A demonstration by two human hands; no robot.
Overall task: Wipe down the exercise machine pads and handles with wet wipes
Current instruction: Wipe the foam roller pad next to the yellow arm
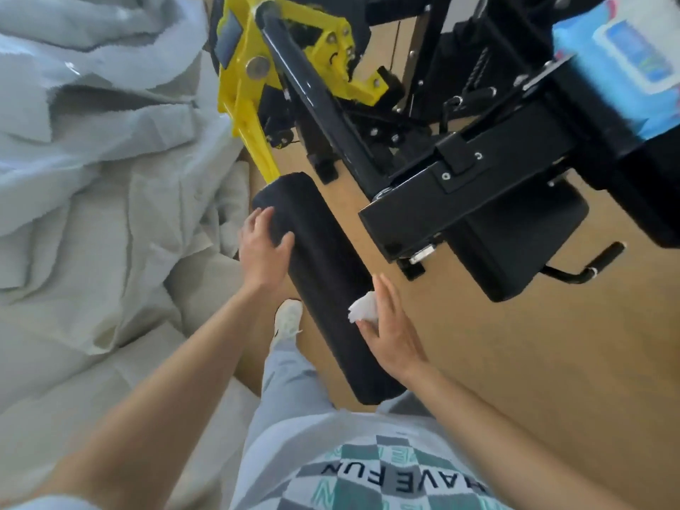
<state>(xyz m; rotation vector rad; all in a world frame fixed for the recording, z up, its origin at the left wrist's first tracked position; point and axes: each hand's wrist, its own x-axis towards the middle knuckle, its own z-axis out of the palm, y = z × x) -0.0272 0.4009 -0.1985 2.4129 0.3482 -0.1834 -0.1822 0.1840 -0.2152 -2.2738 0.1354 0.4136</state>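
1. The pad [323,274], a long black foam roller, hangs off the yellow arm [250,123] of the machine and slants down toward the person, above the floor [515,362]
2. The left hand [265,248] cups the pad's upper end, thumb on one side and fingers curved over the other; it grips to steady it
3. The right hand [390,325] holds a bunched white wipe [362,307] between thumb and nearly straight fingers, against the pad's right side, past the middle
4. The pad looks soft and springy over a stiff core, and it may spin on its axle or swing with the arm, so a hold near the arm end seems wise
5. The wipe is limp, damp and light; it likely tears or rolls up under hard rubbing, so broad flat pressure should suit it better
6. The pack [622,60] lies on the machine, top right; the seat [515,259] and a handle [603,252] sit well apart from both hands
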